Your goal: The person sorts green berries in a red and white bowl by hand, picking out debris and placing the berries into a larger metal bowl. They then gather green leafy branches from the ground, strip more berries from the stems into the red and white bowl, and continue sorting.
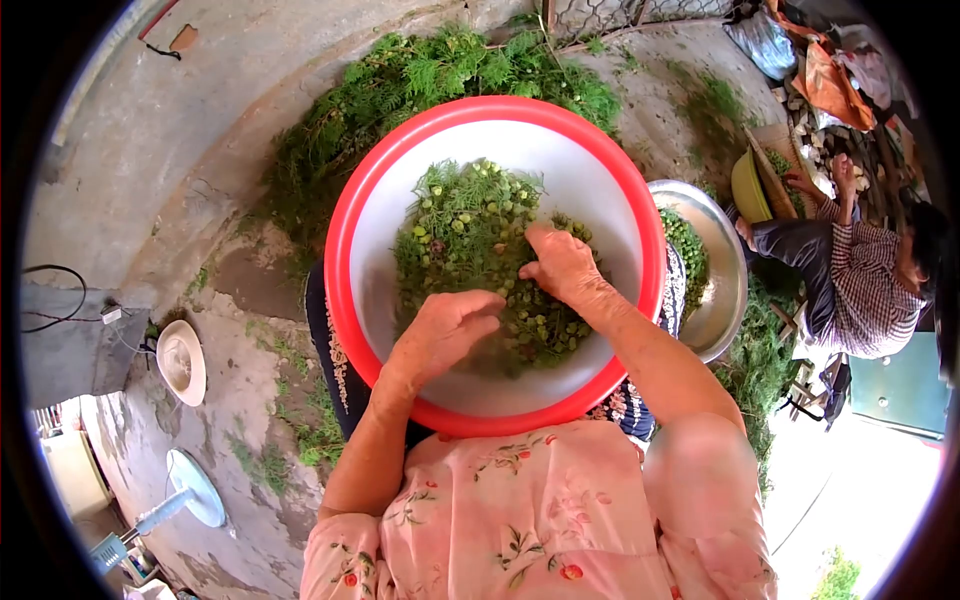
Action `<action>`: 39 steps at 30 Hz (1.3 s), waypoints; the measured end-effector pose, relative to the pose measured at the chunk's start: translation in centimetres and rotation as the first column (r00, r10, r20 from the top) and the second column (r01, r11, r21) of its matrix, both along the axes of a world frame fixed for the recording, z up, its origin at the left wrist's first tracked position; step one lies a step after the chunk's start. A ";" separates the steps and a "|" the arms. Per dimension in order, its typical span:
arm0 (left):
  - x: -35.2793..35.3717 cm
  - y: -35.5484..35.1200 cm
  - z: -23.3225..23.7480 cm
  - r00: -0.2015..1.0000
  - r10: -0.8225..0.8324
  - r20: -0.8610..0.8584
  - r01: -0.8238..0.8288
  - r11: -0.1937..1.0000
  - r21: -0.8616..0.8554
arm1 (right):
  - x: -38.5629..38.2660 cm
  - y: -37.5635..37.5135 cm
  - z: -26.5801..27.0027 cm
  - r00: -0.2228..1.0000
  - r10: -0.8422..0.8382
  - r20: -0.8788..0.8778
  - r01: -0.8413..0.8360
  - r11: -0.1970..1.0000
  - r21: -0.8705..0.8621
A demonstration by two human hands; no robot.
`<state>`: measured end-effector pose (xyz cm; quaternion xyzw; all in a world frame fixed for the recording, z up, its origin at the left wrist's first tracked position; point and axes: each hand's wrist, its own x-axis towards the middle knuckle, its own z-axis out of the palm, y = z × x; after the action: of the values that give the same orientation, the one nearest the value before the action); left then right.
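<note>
A large white basin with a red rim (345, 250) rests on my lap, holding feathery green sprigs and small round green seed cones (465, 215). My left hand (452, 328) is over the lower left part of the greenery, fingers together and pointing right; whether it holds anything is hidden. My right hand (562, 262) reaches into the pile from the right, with its fingers bent at the sprigs and thumb apart; what lies between its fingers cannot be made out.
A metal bowl (728, 270) with green cones stands right of the basin. Cut branches (440, 70) lie behind it. A person (870, 280) sits at the right by a yellow basin (748, 190). At left are a hat (181, 362) and a fan (197, 487).
</note>
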<state>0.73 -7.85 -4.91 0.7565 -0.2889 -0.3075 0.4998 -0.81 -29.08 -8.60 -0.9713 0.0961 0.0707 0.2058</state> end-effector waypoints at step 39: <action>0.5 0.4 0.0 0.816 0.406 -0.411 -0.522 0.822 -0.226 | 1.0 -0.2 -3.6 0.914 -0.203 0.351 0.082 0.940 0.330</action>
<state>1.26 -7.45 -4.88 0.6441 -0.0477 -0.2494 0.7216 0.18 -29.26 -12.23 -0.9125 0.1137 -0.1201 0.3742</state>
